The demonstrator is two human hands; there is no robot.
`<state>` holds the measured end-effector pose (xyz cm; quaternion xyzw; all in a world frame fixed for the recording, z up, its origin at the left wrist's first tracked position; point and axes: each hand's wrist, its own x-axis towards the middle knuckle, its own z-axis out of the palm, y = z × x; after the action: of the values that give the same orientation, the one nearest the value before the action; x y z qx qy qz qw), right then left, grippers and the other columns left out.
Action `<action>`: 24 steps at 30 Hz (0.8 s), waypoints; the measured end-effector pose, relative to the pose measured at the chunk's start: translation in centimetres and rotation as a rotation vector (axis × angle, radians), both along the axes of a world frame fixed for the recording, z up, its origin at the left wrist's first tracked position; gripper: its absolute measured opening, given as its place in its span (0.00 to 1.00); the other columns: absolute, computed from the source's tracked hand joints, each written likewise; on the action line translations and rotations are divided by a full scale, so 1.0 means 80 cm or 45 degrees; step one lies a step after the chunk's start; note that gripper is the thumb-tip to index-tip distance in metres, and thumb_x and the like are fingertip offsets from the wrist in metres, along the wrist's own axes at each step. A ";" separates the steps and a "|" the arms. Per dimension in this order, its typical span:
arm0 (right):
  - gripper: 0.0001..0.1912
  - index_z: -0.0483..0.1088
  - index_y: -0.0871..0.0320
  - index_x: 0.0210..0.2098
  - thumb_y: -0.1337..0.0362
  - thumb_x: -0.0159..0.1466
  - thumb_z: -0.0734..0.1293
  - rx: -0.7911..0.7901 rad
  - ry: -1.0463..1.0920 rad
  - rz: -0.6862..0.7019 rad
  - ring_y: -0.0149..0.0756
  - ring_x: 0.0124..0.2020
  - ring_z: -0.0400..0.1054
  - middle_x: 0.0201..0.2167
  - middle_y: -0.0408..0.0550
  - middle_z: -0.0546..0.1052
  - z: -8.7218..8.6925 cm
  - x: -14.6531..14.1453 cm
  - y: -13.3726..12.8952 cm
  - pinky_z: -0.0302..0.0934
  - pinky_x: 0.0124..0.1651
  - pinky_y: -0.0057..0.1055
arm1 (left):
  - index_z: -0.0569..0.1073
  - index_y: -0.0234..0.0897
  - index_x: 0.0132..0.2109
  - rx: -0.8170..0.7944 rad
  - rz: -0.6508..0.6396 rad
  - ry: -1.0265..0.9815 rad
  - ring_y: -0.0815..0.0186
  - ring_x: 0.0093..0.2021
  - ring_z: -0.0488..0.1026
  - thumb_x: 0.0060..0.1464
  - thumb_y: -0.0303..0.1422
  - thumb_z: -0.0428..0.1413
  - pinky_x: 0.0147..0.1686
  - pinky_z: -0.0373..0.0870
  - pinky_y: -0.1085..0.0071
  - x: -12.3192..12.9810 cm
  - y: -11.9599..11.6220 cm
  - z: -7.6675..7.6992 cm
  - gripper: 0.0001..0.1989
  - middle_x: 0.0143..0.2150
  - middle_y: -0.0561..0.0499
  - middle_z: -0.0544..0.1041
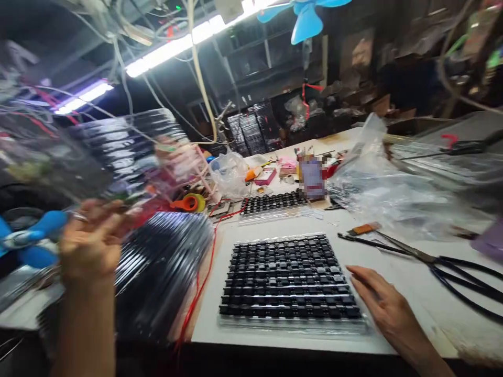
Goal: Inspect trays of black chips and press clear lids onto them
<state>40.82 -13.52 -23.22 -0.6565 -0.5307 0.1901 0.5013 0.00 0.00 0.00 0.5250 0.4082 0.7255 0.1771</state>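
Observation:
My left hand (pixel 92 243) is raised at the left, smeared by motion, its fingers closed on the lower edge of a clear ribbed plastic tray (pixel 131 139). This tray is tilted up and blurred too. On the white table lies a clear tray filled with rows of small black parts (pixel 288 280). My right hand (pixel 387 309) rests beside its right edge, fingers stretched out and flat; whether the fingertips touch the tray is unclear. Left of the filled tray is a stack of dark, shiny ribbed trays (pixel 165 267), below my left hand.
Long-handled scissors (pixel 432 259) lie at right, near a heap of clear plastic bags (pixel 396 188). Farther back sits a second tray of black parts (pixel 273 203). A red cord (pixel 208 269) runs down the table's left side. A blue fan (pixel 29 238) stands far left.

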 end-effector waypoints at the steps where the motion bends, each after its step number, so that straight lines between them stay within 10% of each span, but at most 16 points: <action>1: 0.20 0.72 0.51 0.45 0.47 0.62 0.61 0.006 0.064 -0.043 0.45 0.46 0.71 0.47 0.50 0.76 0.001 0.001 0.001 0.69 0.35 0.34 | 0.70 0.37 0.47 -0.069 -0.023 -0.025 0.59 0.40 0.76 0.44 0.30 0.64 0.45 0.71 0.53 -0.005 -0.018 -0.016 0.20 0.40 0.51 0.76; 7: 0.24 0.66 0.47 0.54 0.46 0.62 0.60 0.032 0.420 -0.019 0.44 0.48 0.71 0.53 0.47 0.73 0.028 -0.001 0.016 0.63 0.56 0.44 | 0.68 0.44 0.52 -0.663 -0.483 -0.358 0.57 0.40 0.78 0.42 0.30 0.65 0.39 0.75 0.64 0.016 -0.105 -0.163 0.28 0.42 0.50 0.78; 10: 0.26 0.63 0.48 0.57 0.45 0.63 0.59 0.064 0.482 0.058 0.46 0.52 0.68 0.55 0.48 0.72 0.039 -0.004 0.026 0.60 0.57 0.48 | 0.67 0.44 0.53 -0.790 -0.681 -0.394 0.55 0.40 0.78 0.46 0.30 0.63 0.40 0.75 0.64 0.026 -0.118 -0.206 0.26 0.41 0.50 0.78; 19: 0.26 0.62 0.50 0.58 0.50 0.62 0.64 0.152 0.551 0.161 0.43 0.51 0.69 0.55 0.52 0.70 0.052 -0.028 0.038 0.60 0.58 0.47 | 0.69 0.45 0.49 -0.856 -0.826 -0.479 0.59 0.40 0.78 0.46 0.30 0.64 0.40 0.75 0.68 0.032 -0.120 -0.226 0.22 0.42 0.53 0.78; 24: 0.21 0.64 0.52 0.56 0.56 0.64 0.63 0.332 0.508 0.046 0.40 0.50 0.67 0.57 0.53 0.68 0.079 -0.062 0.001 0.60 0.56 0.42 | 0.68 0.44 0.35 -0.475 -0.626 -0.446 0.57 0.54 0.72 0.54 0.35 0.58 0.53 0.69 0.58 0.090 -0.139 -0.208 0.05 0.52 0.53 0.75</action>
<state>35.87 -13.42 -16.90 -0.5260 -0.4529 0.2550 0.6733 7.20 -11.11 -16.65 0.4337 0.3586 0.6531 0.5067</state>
